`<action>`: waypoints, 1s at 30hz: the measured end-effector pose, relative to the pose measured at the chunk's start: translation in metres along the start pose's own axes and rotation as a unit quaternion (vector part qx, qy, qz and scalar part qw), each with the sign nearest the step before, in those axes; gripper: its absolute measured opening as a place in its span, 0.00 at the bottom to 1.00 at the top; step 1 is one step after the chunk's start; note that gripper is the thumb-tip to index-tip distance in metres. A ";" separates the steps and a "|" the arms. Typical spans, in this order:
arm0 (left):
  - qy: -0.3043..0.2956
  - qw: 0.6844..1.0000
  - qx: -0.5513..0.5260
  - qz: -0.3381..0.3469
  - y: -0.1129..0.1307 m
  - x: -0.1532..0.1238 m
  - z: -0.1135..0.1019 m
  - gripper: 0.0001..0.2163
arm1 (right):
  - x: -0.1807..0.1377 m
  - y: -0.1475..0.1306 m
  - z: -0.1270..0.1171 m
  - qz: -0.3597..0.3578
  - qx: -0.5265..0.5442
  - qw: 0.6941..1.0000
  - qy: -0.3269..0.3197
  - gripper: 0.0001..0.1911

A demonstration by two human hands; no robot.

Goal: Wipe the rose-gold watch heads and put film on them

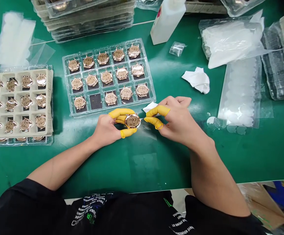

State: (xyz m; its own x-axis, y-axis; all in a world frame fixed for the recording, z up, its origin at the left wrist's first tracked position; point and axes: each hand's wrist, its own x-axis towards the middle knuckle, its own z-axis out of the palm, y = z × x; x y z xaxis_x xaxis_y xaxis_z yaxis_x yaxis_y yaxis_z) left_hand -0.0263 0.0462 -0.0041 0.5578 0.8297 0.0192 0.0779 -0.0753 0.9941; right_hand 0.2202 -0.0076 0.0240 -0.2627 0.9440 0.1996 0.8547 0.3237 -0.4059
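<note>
My left hand (115, 125), in yellow finger cots, is closed around the edge of a rose-gold watch case (132, 121), its printed back facing up. Close to the right side of that case, my right hand (167, 119) pinches with yellow-cotted thumb and index finger. Between those fingertips and the case shows a small piece of thin clear film (142, 119). White wiping paper (149, 107) lies just behind the right fingers. Beyond both hands stands a clear tray (70, 109) of watch cases, with one bare compartment (96, 101) in its front row.
Stacked trays of watch cases (49, 111) stand at the left, more trays (93, 24) at the back. A white bottle (167, 23), crumpled paper (197, 80), a small plastic bag (177, 49) and bagged white sheets (232, 40) lie to the right, near round film discs (240, 94).
</note>
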 end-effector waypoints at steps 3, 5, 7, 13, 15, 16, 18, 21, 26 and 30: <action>0.005 0.999 -0.034 -0.041 0.001 0.002 0.000 0.25 | 0.000 -0.001 0.000 -0.007 -0.002 1.000 0.015 0.06; 0.013 0.997 -0.051 -0.056 0.001 0.004 0.000 0.26 | 0.000 -0.004 -0.007 -0.016 0.023 0.999 0.024 0.06; 0.022 0.995 -0.063 -0.069 0.001 0.005 0.000 0.28 | -0.001 -0.009 -0.014 -0.017 0.114 0.992 0.050 0.05; 0.009 0.997 -0.048 -0.065 -0.001 0.004 0.000 0.25 | 0.005 -0.034 0.007 0.160 0.403 0.896 0.091 0.09; 0.004 0.998 -0.042 -0.055 -0.002 0.003 0.000 0.25 | 0.007 -0.040 0.022 0.209 0.398 0.891 0.058 0.07; 0.001 0.998 -0.040 -0.053 -0.002 0.003 0.000 0.25 | 0.007 -0.042 0.027 0.226 0.403 0.886 0.048 0.07; -0.005 0.998 -0.034 -0.055 -0.003 0.003 0.000 0.25 | 0.007 -0.044 0.033 0.253 0.414 0.874 0.040 0.08; -0.006 0.998 -0.025 -0.058 -0.002 0.004 0.000 0.25 | 0.007 -0.044 0.033 0.279 0.413 0.866 0.040 0.10; -0.006 0.998 -0.033 -0.062 -0.002 0.004 0.001 0.25 | 0.007 -0.049 0.033 0.293 0.393 0.870 0.051 0.10; 0.000 0.998 -0.031 -0.061 -0.002 0.003 0.001 0.25 | 0.007 -0.052 0.036 0.290 0.375 0.879 0.060 0.09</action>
State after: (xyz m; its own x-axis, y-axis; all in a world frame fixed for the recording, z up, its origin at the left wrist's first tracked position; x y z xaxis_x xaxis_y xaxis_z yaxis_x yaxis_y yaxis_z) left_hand -0.0237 0.0485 -0.0062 0.5479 0.8304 -0.1014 0.0934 0.0598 0.9938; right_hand 0.1576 -0.0150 0.0142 0.2073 0.9652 -0.1594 0.2820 -0.2150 -0.9350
